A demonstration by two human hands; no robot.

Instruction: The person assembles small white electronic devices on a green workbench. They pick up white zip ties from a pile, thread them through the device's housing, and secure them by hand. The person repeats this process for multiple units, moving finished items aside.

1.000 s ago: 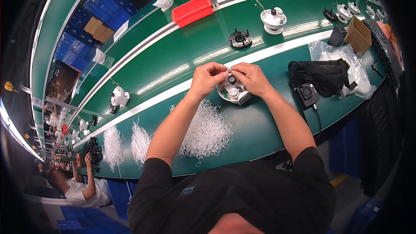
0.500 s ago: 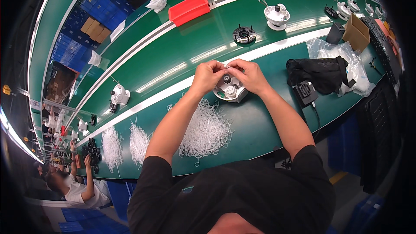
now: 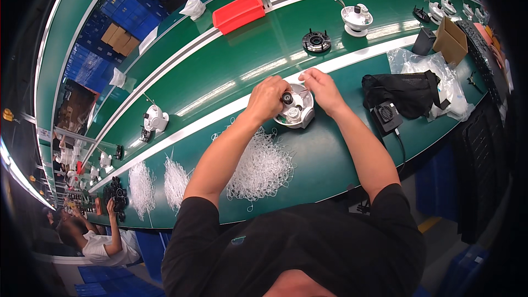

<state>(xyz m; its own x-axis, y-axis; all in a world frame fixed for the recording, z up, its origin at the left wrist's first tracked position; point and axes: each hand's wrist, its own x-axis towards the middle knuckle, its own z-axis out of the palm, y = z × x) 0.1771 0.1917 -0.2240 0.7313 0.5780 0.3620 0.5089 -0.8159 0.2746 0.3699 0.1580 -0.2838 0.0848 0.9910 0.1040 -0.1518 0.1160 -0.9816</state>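
A white round device housing point(image 3: 296, 116) sits on the green bench in front of me, with a black lens-like cylinder and small parts inside. My left hand point(image 3: 268, 98) is closed over the housing's left side, fingertips curled beside the black cylinder. At the far right rim, my right hand point(image 3: 324, 91) is closed in a pinch. What its fingertips hold is too small to make out, possibly a thin wire end. Left of the housing, partly behind my left forearm, lies a large pile of white looped cords point(image 3: 261, 165).
Two smaller cord piles point(image 3: 142, 187) lie farther left. Beyond a white rail, the green belt carries a black ring base point(image 3: 316, 42) and a white housing point(image 3: 356, 19). A red bin point(image 3: 239, 13) stands behind. To the right are a black bag point(image 3: 401, 93), a black boxy device point(image 3: 386, 116) and a carton point(image 3: 451, 43).
My fingertips, which met above the housing, have parted: the right hand moved right, the left came down onto the housing. Parts on the belt shifted slightly right.
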